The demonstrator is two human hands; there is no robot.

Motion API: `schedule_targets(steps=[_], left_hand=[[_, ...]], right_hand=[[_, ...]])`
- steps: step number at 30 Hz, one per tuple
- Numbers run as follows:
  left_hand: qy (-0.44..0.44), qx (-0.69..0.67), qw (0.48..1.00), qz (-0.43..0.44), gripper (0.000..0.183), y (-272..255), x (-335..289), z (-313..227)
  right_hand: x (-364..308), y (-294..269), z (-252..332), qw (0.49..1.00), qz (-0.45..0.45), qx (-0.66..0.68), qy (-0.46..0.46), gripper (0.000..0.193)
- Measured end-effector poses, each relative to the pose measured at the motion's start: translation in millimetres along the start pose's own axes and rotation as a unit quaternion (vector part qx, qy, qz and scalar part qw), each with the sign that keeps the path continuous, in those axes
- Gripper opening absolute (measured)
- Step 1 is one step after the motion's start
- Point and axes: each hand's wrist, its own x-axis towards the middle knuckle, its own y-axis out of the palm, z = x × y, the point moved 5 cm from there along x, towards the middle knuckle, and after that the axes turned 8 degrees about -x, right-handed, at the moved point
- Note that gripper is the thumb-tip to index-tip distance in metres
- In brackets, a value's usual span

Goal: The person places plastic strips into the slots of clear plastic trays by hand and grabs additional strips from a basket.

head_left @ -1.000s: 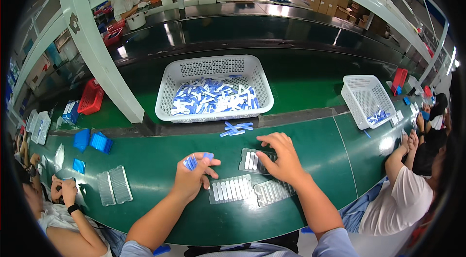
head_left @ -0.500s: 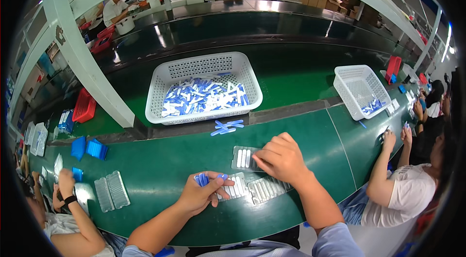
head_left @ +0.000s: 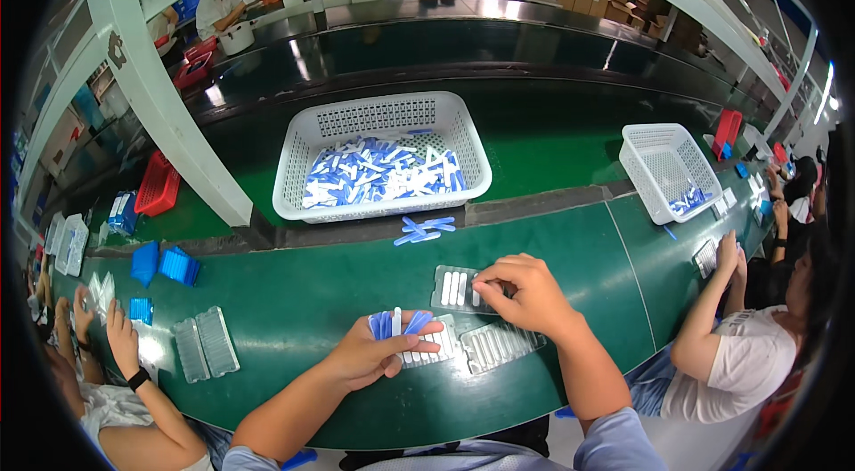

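Note:
My left hand (head_left: 370,353) is closed around a fanned bunch of small flat strips (head_left: 388,325), mostly blue with one showing white, rounded at the ends. Beyond it, my right hand (head_left: 527,293) bends over a clear plastic tray (head_left: 440,300), fingertips pinched on a white strip (head_left: 476,295) at the tray's right part. Several white strips (head_left: 455,288) lie side by side in that tray. Another clear tray holding white strips (head_left: 438,348) sits partly hidden behind my left fingers. To its right is a third clear ridged tray (head_left: 500,346), below my right wrist.
A white basket (head_left: 381,210) of blue and white strips stands ahead, with loose blue strips (head_left: 424,230) before it. Clear trays (head_left: 207,345) and blue packs (head_left: 178,266) lie left. A smaller white basket (head_left: 668,177) stands right. Co-workers sit on both sides; a post (head_left: 169,106) rises front-left.
The view has shifted slightly. A white strip now shows at my right fingertips in the tray. The bunch in my left hand is fanned wider, a white strip standing up in it.

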Motion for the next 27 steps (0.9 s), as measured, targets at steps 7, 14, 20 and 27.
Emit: schedule_targets(steps=[7, 14, 20, 27], left_hand=[[-0.046, 0.099, 0.992, 0.065, 0.038, 12.5, -1.3, 14.0], [0.009, 0.094, 0.995, 0.042, 0.037, 1.7, -0.9, 7.5], [-0.022, 0.124, 0.987, 0.096, 0.039, 16.6, -3.5, 15.5], [0.007, 0.107, 0.992, 0.067, 0.04, 7.0, -2.7, 6.9]], right_hand=[[-11.8, 34.9, 30.0, 0.977, 0.147, 0.151, -0.001, 0.011], [-11.0, -5.4, -28.4, 0.93, 0.029, 0.321, 0.176, 0.007], [-23.8, 36.9, 5.7, 0.912, 0.177, 0.325, 0.179, 0.009], [-10.2, -15.9, -41.1, 0.991, 0.003, -0.015, 0.133, 0.009]])
